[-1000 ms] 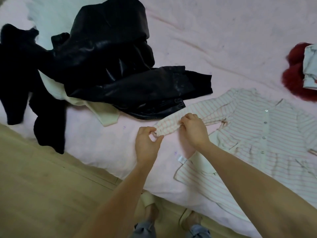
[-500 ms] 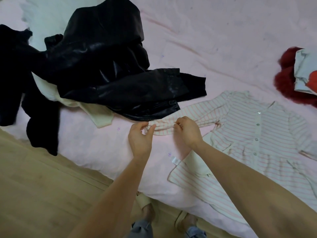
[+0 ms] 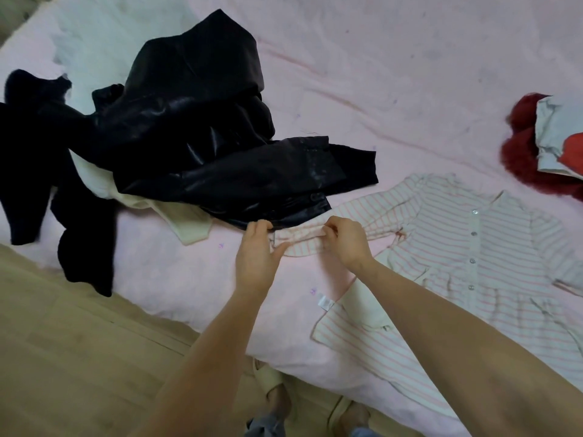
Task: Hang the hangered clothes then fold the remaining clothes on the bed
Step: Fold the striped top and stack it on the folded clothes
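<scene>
Straightening a sleeve (image 3: 344, 230) of a pink-and-white striped top (image 3: 467, 247), a person works at the near edge of a bed (image 3: 410, 89) covered in a pale pink sheet. Both hands grip the sleeve's cuff end: the left hand (image 3: 257, 258) pinches it between thumb and fingers, while the right hand (image 3: 345, 242) curls its fingers round the fabric just beside it. The top lies spread buttons-up on the right side of the bed, its lower hem partly turned back to show a white label (image 3: 325, 301). The cuff sits right against the hem of a shiny black jacket (image 3: 202, 137), which is heaped over a cream garment (image 3: 186, 223) and dark clothing (image 3: 38, 159) that spills over the bed's edge toward the wooden floor (image 3: 79, 357). A red fluffy item (image 3: 520, 149) lies at far right with a pale folded piece (image 3: 555, 134) on top.

No hangers are in view, so the folding stage appears to be under way, with this top first. The next move likely calls for drawing the sleeve clear of the jacket and laying it across the chest, keeping the body flat.
</scene>
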`<state>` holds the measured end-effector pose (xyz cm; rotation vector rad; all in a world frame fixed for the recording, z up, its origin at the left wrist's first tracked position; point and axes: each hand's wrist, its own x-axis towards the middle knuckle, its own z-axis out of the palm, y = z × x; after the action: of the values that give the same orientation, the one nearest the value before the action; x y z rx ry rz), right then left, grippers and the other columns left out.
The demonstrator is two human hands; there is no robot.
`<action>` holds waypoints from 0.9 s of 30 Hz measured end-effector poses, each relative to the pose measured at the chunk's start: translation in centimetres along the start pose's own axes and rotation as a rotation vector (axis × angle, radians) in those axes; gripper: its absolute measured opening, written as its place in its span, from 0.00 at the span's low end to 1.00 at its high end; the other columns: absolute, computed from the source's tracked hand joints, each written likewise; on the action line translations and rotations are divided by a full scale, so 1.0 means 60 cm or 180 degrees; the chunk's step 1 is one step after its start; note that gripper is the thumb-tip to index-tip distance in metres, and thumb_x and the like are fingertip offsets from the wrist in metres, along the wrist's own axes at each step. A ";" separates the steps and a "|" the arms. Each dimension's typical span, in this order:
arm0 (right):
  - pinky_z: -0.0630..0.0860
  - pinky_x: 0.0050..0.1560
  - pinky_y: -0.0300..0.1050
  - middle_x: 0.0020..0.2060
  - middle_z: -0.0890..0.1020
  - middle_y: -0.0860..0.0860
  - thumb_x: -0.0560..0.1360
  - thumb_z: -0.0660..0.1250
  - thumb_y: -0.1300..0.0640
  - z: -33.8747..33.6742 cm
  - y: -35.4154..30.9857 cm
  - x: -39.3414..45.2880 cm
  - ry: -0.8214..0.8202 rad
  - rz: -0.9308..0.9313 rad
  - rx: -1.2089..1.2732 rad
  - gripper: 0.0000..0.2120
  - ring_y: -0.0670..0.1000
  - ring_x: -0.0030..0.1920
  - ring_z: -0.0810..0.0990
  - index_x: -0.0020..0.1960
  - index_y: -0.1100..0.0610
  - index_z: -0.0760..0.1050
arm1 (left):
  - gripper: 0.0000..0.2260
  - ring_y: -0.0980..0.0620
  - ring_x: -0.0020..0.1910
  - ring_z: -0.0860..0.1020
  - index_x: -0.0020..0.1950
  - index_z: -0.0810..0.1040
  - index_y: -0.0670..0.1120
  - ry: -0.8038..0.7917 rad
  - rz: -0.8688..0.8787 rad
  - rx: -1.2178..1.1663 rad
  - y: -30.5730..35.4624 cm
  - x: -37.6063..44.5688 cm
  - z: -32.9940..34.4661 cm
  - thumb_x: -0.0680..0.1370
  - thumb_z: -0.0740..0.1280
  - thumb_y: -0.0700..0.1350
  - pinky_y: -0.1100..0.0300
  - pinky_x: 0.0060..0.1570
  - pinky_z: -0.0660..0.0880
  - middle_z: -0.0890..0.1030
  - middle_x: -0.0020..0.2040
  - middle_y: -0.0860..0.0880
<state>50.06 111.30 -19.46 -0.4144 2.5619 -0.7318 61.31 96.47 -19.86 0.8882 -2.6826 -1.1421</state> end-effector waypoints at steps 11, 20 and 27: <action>0.71 0.41 0.48 0.35 0.77 0.50 0.80 0.57 0.61 -0.007 0.005 0.010 0.0003 0.0060 0.0093 0.08 0.52 0.38 0.75 0.45 0.61 0.74 | 0.04 0.55 0.46 0.79 0.47 0.79 0.47 -0.0140 -0.0446 -0.0924 0.030 0.052 -0.027 0.79 0.65 0.43 0.57 0.49 0.77 0.81 0.44 0.54; 0.65 0.35 0.45 0.31 0.74 0.48 0.80 0.58 0.54 -0.033 -0.019 0.027 -0.0049 -0.0026 0.0272 0.16 0.49 0.34 0.72 0.34 0.55 0.69 | 0.07 0.49 0.37 0.75 0.53 0.71 0.44 -0.0108 0.0096 -0.0007 0.053 0.054 -0.043 0.83 0.56 0.45 0.51 0.39 0.72 0.76 0.33 0.51; 0.74 0.46 0.33 0.44 0.83 0.48 0.74 0.67 0.62 -0.042 -0.053 0.045 -0.0954 -0.0382 0.1018 0.06 0.45 0.45 0.80 0.49 0.55 0.81 | 0.06 0.52 0.38 0.76 0.54 0.68 0.42 -0.0383 -0.1319 -0.1641 0.056 0.048 -0.057 0.83 0.54 0.42 0.64 0.29 0.74 0.76 0.49 0.45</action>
<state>46.99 108.73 -16.65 -0.5297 2.1108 -1.0195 58.35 94.55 -15.51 1.3270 -2.1465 -1.9049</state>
